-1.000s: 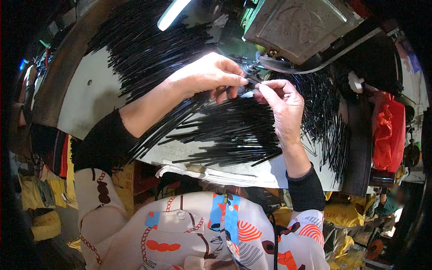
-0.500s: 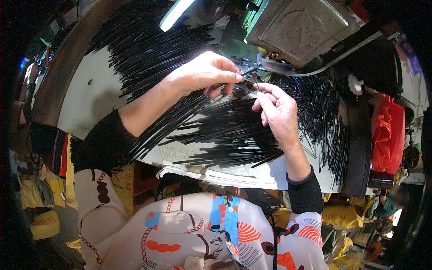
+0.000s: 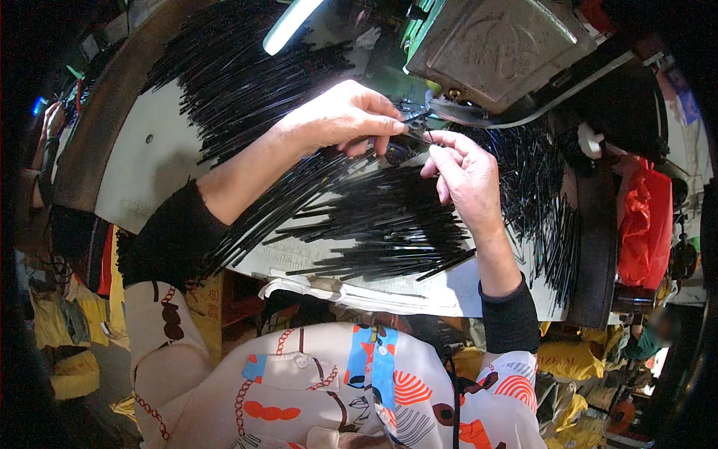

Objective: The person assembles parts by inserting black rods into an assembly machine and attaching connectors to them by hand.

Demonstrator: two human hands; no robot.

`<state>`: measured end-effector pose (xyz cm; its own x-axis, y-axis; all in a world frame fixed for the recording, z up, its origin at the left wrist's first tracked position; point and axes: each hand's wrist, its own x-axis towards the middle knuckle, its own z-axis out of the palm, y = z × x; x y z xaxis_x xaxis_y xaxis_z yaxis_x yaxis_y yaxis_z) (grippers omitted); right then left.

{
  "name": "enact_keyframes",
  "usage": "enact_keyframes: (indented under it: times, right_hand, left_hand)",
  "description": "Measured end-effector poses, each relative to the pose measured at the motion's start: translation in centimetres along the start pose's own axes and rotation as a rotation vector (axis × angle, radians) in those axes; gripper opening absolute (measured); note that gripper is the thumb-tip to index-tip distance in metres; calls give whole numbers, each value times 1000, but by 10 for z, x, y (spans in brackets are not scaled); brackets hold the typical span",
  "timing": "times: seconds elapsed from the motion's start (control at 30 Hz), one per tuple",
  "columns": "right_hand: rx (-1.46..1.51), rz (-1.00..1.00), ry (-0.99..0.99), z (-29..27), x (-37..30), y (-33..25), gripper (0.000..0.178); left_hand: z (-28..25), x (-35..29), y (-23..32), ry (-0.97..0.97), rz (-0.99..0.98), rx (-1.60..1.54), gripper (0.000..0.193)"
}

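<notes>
Both hands meet under the machine's working point. My left hand (image 3: 351, 118) comes in from the left, thumb and fingers pinched on a thin black strip (image 3: 416, 117) that reaches toward the metal parts there. Just right of it and a little nearer, my right hand (image 3: 467, 170) is closed, thumb against forefinger, at a thin dark piece by its fingertips; whether this is the same strip I cannot tell. Beneath and around the hands lie many loose black strips (image 3: 389, 217) on a pale tabletop (image 3: 123, 179).
A machine with a grey metal cover (image 3: 501, 49) overhangs the far right, with a curved metal bar below it. A lit tube lamp (image 3: 293, 24) hangs at the top. More black strips (image 3: 247, 82) pile at far left. A red bag (image 3: 645, 224) hangs at right.
My right hand has shifted slightly right and nearer, its fingertips drawn a little away from the machine. My left hand has stayed almost in place, still pinching.
</notes>
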<state>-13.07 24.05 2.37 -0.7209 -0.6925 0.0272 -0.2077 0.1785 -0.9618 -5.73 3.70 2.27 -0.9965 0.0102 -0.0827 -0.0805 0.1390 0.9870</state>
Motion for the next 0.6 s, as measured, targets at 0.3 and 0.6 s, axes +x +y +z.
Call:
enact_keyframes:
  times: [0.3, 0.6]
  right_hand:
    - [-19, 36, -13, 2, 3, -1, 23]
    - [14, 16, -1, 0, 8, -3, 23]
  left_hand:
    - [-3, 3, -6, 17, -30, 26, 30]
    - [-7, 8, -2, 9, -1, 6, 30]
